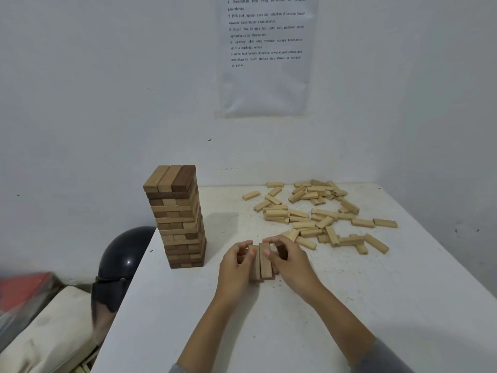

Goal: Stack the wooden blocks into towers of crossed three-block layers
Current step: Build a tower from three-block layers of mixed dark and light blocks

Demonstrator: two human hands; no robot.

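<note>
Worktop: white, scuffed; near edge cut off at the frame's bottom.
Left hand: grip curled against the block row, centre frame.
Right hand: grip curled over the row's right side, hiding its block count.
Tower: left of centre, upright.
Loose blocks: scattered, upper right.
Wall sheet: top cut off.

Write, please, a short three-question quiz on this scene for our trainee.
1. True or false: the tower stands right of the loose blocks.
2. The left hand and right hand grip: A) paper, B) a row of blocks, C) a cup?
3. Fill in: the tower's top layer has ___ blocks.
Key: 1 false; 2 B; 3 three.
</note>
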